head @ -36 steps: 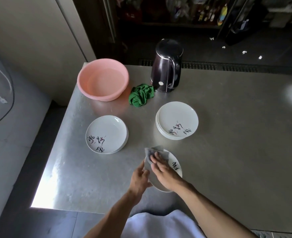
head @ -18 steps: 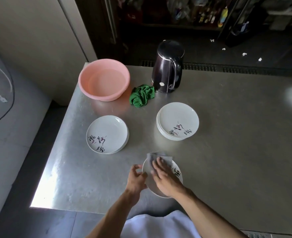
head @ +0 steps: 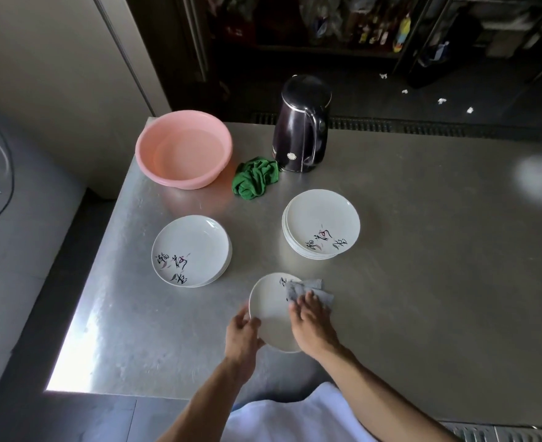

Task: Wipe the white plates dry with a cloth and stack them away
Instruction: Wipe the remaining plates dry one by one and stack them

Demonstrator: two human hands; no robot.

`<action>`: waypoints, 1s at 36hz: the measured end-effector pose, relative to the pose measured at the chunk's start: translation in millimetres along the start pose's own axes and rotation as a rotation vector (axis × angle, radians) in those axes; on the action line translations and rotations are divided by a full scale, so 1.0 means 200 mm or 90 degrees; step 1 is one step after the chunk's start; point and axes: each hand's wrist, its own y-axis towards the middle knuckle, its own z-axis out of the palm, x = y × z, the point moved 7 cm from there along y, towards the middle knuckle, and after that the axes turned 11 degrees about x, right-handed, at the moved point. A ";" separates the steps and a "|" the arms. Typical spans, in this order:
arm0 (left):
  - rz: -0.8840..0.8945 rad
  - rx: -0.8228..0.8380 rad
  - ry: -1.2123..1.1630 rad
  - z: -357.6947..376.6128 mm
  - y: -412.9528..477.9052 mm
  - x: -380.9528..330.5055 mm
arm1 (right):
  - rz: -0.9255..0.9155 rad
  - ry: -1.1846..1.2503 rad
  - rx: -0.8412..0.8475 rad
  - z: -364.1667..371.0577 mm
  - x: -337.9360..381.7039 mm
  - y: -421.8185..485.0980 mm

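Steel table (head: 422, 282) is carrying everything, so we are working with it all within reach. We are leaving the pink basin (head: 180, 181) and kettle (head: 301, 126) at the far edge, clear of our hands. The taller stack (head: 322, 223) on the right is probably taking the dried plates, and a smaller pile (head: 189, 250) is waiting on the left. Near the front we are steadying one plate (head: 269, 311), our left hand (head: 242, 338) curling round its rim. Our right hand (head: 311, 320), fingers flat, is pressing the grey cloth (head: 311, 287) onto it.

Brushed metal table (head: 422, 282); glossy white plate (head: 271, 311); plastic basin (head: 183, 148).
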 end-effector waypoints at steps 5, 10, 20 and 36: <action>0.011 -0.027 0.097 0.03 -0.01 -0.03 | -0.159 0.001 0.038 0.04 0.19 -0.03; -0.023 0.013 0.061 0.02 -0.01 0.01 | -0.262 -0.036 0.094 0.10 0.24 -0.08; -0.027 0.084 0.112 0.07 -0.04 0.01 | -0.043 -0.003 0.019 0.08 0.06 -0.01; -0.008 -0.025 0.011 -0.03 -0.01 0.04 | -0.146 0.042 0.066 0.07 0.21 -0.05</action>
